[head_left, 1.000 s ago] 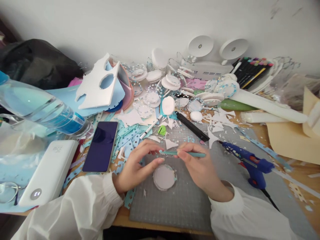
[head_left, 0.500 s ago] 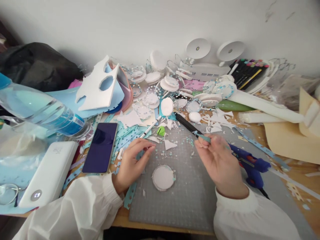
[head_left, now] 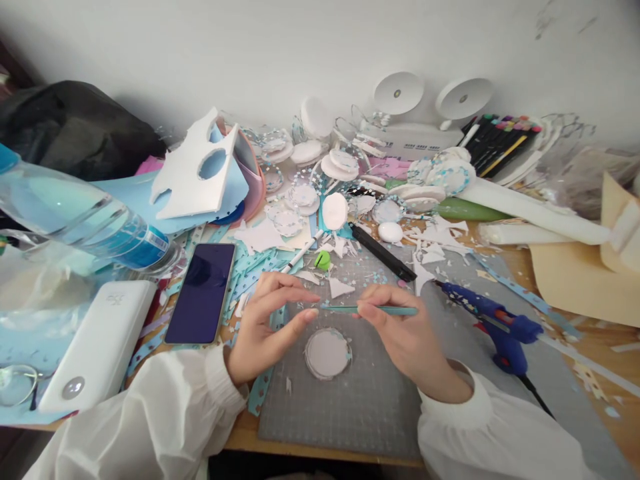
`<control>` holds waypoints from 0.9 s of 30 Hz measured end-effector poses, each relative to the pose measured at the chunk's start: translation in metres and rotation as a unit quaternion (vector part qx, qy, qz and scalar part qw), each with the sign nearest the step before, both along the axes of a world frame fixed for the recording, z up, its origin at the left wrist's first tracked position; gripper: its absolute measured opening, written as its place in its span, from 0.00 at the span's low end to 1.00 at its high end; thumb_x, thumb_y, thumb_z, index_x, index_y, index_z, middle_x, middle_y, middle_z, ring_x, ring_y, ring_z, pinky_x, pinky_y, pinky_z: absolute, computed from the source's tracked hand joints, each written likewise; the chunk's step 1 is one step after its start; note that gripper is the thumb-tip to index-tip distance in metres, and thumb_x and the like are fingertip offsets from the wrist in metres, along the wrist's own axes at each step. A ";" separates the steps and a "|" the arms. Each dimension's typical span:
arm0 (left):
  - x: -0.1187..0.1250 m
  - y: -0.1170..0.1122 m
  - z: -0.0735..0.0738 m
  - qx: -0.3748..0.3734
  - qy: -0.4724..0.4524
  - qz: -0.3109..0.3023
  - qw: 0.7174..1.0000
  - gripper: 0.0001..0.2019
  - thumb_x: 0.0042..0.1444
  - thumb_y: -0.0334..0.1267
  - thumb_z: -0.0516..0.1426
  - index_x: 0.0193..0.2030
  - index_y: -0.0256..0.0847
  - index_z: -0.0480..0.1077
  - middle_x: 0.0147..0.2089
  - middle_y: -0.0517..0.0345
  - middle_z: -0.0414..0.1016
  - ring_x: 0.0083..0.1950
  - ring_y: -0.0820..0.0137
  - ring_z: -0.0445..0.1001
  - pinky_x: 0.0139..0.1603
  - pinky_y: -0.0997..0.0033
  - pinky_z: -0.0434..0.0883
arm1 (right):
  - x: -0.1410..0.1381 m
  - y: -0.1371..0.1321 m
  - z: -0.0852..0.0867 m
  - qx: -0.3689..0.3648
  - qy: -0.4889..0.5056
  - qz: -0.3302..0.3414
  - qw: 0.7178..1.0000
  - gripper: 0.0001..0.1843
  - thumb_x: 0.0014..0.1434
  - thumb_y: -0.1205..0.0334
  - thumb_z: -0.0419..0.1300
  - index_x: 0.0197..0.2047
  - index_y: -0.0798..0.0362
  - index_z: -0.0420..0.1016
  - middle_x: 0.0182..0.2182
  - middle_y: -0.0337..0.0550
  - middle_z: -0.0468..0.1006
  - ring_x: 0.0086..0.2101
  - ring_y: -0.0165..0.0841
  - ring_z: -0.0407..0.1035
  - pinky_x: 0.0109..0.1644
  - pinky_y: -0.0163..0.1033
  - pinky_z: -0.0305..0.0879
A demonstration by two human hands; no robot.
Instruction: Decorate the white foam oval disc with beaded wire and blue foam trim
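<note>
My right hand (head_left: 400,327) pinches a pair of teal tweezers (head_left: 387,310), held level with the tip pointing left. The tip reaches almost to my left hand (head_left: 273,320), whose thumb and forefinger are a little apart; I cannot make out anything between them. Just below the tweezers a round white disc (head_left: 328,355) with a thin rim of trim lies flat on the grey cutting mat (head_left: 345,420). Tiny blue-green star-like bits and a white foam scrap (head_left: 341,288) lie behind the hands, near a bright green piece (head_left: 323,261).
A blue glue gun (head_left: 493,320) lies right of my right hand. Behind are a black pen-like tool (head_left: 383,252), a white pen (head_left: 303,252) and a pile of decorated white discs (head_left: 303,195). At left are a phone (head_left: 201,293), a power bank (head_left: 100,347) and a water bottle (head_left: 85,213).
My right hand has moved left and slightly down, turning the tweezers level and bringing their tip to my left fingers. The left thumb and fingers have spread slightly. The disc stays in place.
</note>
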State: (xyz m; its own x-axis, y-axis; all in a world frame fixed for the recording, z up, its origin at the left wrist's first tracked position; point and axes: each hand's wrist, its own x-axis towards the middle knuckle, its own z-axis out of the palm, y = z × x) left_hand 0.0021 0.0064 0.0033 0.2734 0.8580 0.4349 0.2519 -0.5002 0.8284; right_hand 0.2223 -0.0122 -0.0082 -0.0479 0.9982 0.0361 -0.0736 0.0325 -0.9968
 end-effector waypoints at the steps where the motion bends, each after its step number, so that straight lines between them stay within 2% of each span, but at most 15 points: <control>1: 0.000 0.000 0.000 -0.007 -0.012 -0.018 1.000 0.06 0.60 0.35 0.61 0.44 0.44 0.77 0.41 0.53 0.73 0.46 0.64 0.71 0.49 0.62 0.68 | 0.000 0.000 0.000 0.000 -0.003 -0.001 1.000 0.09 0.56 0.55 0.68 0.29 0.48 0.77 0.26 0.38 0.76 0.29 0.31 0.69 0.33 0.38 0.64; 4: 0.001 -0.001 -0.001 -0.016 -0.031 -0.046 0.998 0.05 0.60 0.33 0.62 0.43 0.43 0.77 0.40 0.54 0.72 0.44 0.66 0.72 0.46 0.64 0.70 | -0.001 -0.001 0.000 0.000 0.001 0.002 1.000 0.08 0.55 0.57 0.69 0.29 0.49 0.77 0.26 0.37 0.75 0.28 0.30 0.68 0.32 0.37 0.62; 11: 0.000 -0.001 -0.001 -0.022 -0.058 -0.055 0.997 0.04 0.59 0.30 0.62 0.40 0.42 0.78 0.38 0.54 0.72 0.41 0.67 0.72 0.45 0.67 0.70 | -0.001 -0.005 0.003 0.005 0.011 0.029 0.999 0.05 0.57 0.62 0.68 0.31 0.48 0.77 0.26 0.36 0.74 0.29 0.29 0.68 0.31 0.36 0.61; 16: 0.000 -0.001 -0.002 -0.103 -0.137 -0.099 0.980 0.03 0.60 0.31 0.62 0.37 0.42 0.77 0.37 0.55 0.72 0.42 0.69 0.71 0.45 0.70 0.69 | 0.002 -0.004 0.006 0.024 0.042 0.061 0.997 0.04 0.57 0.64 0.68 0.32 0.47 0.78 0.27 0.35 0.75 0.30 0.28 0.68 0.32 0.35 0.61; 19: 0.000 0.000 -0.004 -0.155 -0.165 -0.103 0.969 0.03 0.62 0.34 0.60 0.37 0.42 0.75 0.37 0.56 0.71 0.43 0.69 0.70 0.46 0.70 0.68 | 0.004 -0.002 0.007 0.031 0.058 0.063 0.996 0.04 0.57 0.63 0.68 0.32 0.46 0.78 0.27 0.35 0.74 0.29 0.28 0.67 0.32 0.35 0.61; 27: 0.005 -0.001 0.002 -0.169 -0.139 -0.109 0.970 0.07 0.65 0.38 0.57 0.36 0.39 0.73 0.36 0.56 0.70 0.41 0.71 0.70 0.44 0.73 0.68 | 0.003 -0.004 0.007 0.022 0.072 0.035 0.997 0.03 0.56 0.60 0.69 0.33 0.46 0.78 0.27 0.35 0.73 0.30 0.29 0.66 0.32 0.37 0.60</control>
